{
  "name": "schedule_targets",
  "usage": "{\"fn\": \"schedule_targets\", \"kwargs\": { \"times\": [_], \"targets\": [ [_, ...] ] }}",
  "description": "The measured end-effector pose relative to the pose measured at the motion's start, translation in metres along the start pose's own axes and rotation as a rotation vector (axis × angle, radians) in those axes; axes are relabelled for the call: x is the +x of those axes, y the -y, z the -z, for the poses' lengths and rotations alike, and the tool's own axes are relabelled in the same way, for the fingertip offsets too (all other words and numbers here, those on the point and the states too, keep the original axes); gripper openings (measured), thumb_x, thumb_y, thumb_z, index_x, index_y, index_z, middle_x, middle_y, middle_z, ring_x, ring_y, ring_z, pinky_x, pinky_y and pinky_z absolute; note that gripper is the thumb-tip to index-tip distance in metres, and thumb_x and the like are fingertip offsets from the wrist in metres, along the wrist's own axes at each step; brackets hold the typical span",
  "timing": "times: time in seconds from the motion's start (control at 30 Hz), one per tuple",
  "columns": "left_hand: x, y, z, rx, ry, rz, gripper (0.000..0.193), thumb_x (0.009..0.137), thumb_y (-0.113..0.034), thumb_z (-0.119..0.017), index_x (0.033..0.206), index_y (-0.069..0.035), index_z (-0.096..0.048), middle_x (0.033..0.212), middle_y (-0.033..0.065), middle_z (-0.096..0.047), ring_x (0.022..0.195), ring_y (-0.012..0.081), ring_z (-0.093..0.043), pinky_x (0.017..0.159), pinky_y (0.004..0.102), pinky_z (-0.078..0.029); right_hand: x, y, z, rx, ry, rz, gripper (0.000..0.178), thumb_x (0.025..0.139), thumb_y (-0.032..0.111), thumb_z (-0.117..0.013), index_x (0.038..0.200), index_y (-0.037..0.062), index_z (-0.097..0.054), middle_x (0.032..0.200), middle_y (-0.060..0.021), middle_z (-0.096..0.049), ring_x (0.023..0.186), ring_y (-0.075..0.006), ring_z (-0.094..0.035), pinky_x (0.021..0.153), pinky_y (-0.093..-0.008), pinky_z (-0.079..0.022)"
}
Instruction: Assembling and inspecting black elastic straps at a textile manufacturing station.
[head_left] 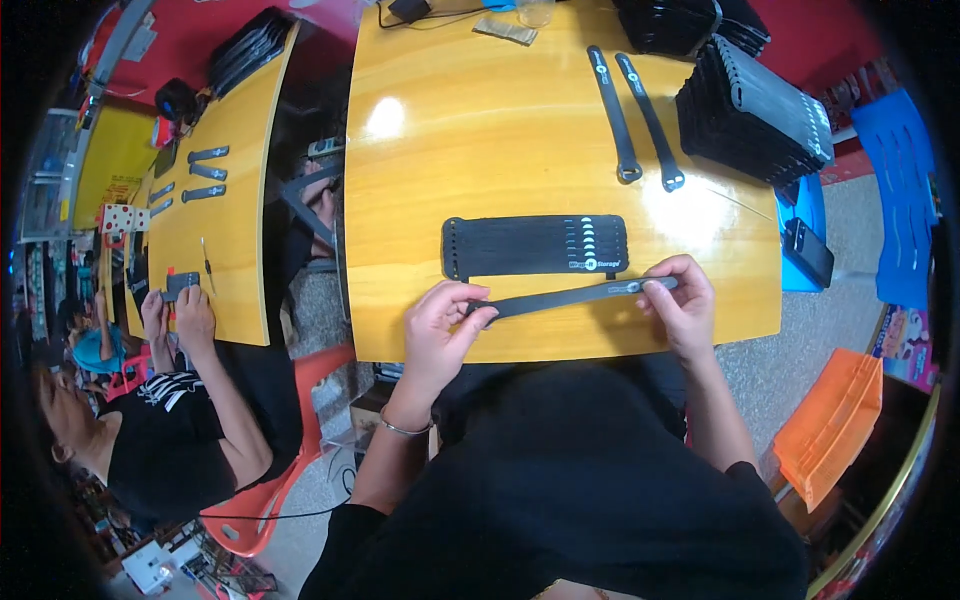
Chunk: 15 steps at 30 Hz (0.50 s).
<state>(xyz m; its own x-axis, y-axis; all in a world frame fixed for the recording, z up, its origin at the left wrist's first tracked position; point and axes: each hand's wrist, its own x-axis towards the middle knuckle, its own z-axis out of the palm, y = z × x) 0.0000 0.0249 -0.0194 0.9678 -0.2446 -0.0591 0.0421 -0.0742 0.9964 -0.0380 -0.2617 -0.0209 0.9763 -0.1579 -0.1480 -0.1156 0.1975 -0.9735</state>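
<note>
A black strap [565, 297] is stretched between my two hands just above the near edge of the table. My left hand [440, 320] pinches its looped end; my right hand [682, 305] grips the other end between thumb and fingers. Right behind the strap lies a flat black panel of side-by-side straps [520, 247], with a row of holes at its left end and pale marks near its right. Two loose black straps [614, 115] [650, 120] with buckle-like loops lie farther back on the table.
A tall stack of black strap panels [750, 110] stands at the back right of the yellow table [450, 130]. A phone [808, 252] and an orange crate [828, 425] are to the right. At a second table on the left, a co-worker [180, 420] handles a small dark piece.
</note>
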Motion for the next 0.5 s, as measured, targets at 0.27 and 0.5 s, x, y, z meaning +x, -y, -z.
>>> {"fn": "schedule_targets", "kwargs": {
  "times": [0.27,0.5],
  "targets": [
    [0.001,0.002,0.016,-0.155,-0.051,0.185,0.016,0.085,0.007,-0.061,0.100,0.003,-0.058,0.089,0.0056,-0.061,0.077,0.0098,-0.062,0.066,0.0222,-0.053,0.000,-0.006,-0.007,-0.129,0.026,-0.015,0.010,0.086,-0.002,-0.062,0.096,-0.0016,-0.058,0.085,-0.0062,-0.062,0.071,-0.0102,-0.063,0.060,-0.0209,-0.051],
    [0.005,0.007,0.027,-0.067,-0.123,0.272,0.015,0.087,0.006,-0.057,0.102,0.005,-0.057,0.090,0.0085,-0.062,0.079,0.0140,-0.066,0.071,0.0225,-0.054,0.007,-0.003,-0.008,-0.228,0.020,-0.132,0.009,0.086,0.001,-0.064,0.094,-0.0011,-0.062,0.075,-0.0041,-0.063,0.065,-0.0080,-0.060,0.057,-0.0197,-0.048]
  ]
}}
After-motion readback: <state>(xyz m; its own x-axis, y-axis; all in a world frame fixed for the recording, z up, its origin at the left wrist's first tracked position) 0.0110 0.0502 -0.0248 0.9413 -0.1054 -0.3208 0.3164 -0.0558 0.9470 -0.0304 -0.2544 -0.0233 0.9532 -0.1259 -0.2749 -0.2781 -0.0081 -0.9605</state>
